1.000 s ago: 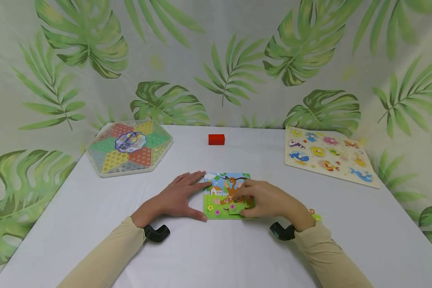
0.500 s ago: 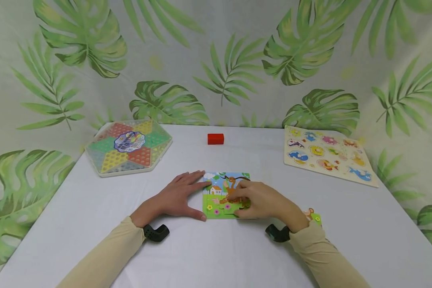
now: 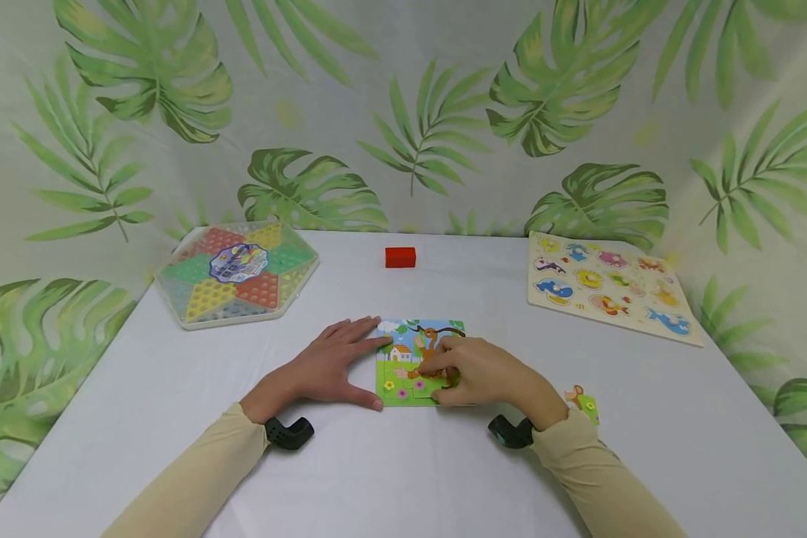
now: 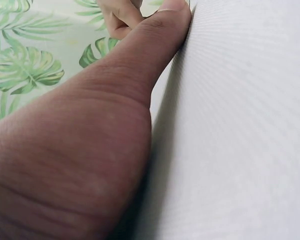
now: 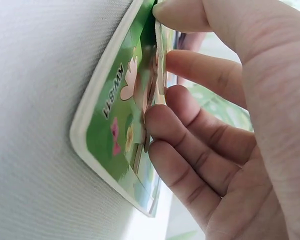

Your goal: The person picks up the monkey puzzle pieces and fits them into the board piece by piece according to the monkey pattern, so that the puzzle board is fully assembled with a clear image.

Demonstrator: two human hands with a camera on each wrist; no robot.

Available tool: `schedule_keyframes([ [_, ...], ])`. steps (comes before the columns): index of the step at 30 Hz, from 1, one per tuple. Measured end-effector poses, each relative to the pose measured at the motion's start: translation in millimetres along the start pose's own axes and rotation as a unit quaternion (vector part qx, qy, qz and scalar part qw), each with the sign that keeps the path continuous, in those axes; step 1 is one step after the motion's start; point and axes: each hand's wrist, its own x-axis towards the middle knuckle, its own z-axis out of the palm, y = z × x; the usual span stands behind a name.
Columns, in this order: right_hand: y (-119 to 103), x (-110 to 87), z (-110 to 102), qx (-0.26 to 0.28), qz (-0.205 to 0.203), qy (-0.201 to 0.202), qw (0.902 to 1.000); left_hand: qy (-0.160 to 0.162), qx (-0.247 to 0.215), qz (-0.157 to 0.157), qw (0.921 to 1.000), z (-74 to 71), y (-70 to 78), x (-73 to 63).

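Note:
A jigsaw puzzle board with a house, flowers and a monkey lies on the white tablecloth. My left hand is spread flat beside it, its thumb and fingertips at the board's left edge. In the left wrist view, its thumb lies along the cloth. Over the board's lower right part, my right hand pinches a puzzle piece between thumb and fingers. The right wrist view shows this piece edge-on, tilted just above the board, while the other fingertips rest at the board's picture. My right hand hides part of the picture.
Loose puzzle material with a monkey's head lies by the right wrist, partly covered by the sleeve. Farther back are a hexagonal Chinese checkers board, a red block and a wooden sea-animal peg puzzle. A leaf-patterned curtain hangs behind.
My right hand has slid slightly left over the board with the piece, baring more of the loose puzzle material by its wrist. The left hand has stayed in place.

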Motion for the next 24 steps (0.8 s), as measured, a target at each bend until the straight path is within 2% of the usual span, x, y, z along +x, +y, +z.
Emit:
schedule_keyframes([
  [7,-0.3,-0.2,-0.5,-0.024,0.01,-0.013,0.9996,-0.006,-0.002,-0.004,1.0,0.2,-0.5,-0.1],
  [13,1.1,-2.9,0.3,-0.002,0.014,-0.017,0.9998,-0.005,0.0,-0.001,1.0,-0.4,-0.2,0.2],
  [24,5.4,-4.9,1.4,-0.006,-0.015,-0.004,0.9999,-0.008,0.001,-0.005,1.0,-0.5,0.6,0.2],
])
